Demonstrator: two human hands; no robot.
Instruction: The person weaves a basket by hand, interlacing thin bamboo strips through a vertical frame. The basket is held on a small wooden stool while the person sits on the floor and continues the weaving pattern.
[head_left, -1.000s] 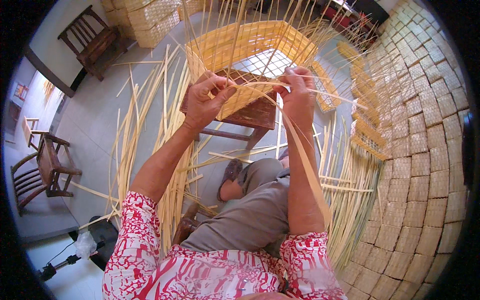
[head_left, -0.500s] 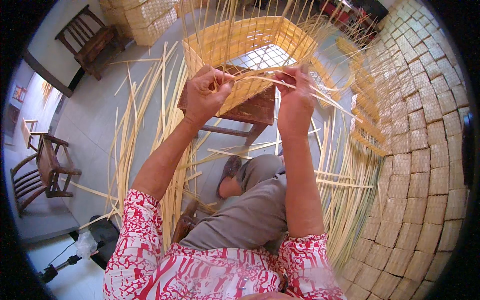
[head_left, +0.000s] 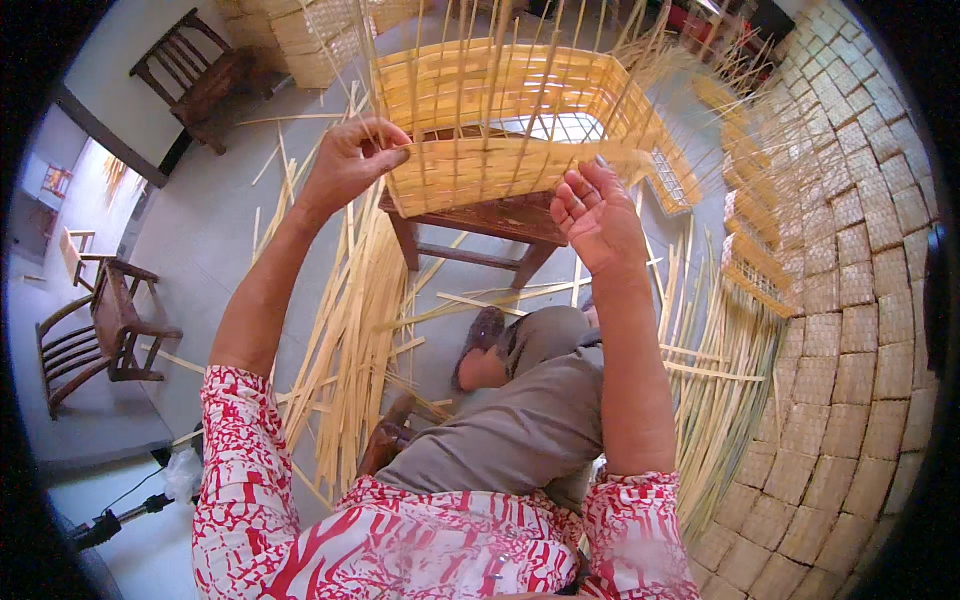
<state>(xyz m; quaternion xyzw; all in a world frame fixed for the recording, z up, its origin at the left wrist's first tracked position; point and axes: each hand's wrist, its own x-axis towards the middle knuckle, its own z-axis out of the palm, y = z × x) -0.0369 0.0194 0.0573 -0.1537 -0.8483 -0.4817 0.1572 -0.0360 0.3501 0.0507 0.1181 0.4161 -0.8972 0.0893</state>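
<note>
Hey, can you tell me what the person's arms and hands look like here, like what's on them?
The left sleeve and right sleeve are white with a dense, irregular red print, matching the shirt. Both end well short of the wrists, leaving the forearms bare. The left hand and right hand are ungloved, with no watch or bracelet visible.

Upper centre, here's the basket (head_left: 455,185), sitting on the tabletop (head_left: 500,217); left of centre, strips (head_left: 350,310) lie across the floor (head_left: 225,210), more strips right of centre! One chair (head_left: 213,88) upper left, another (head_left: 118,305) mid-left, and woven stacks (head_left: 850,350) down the right side.
</note>
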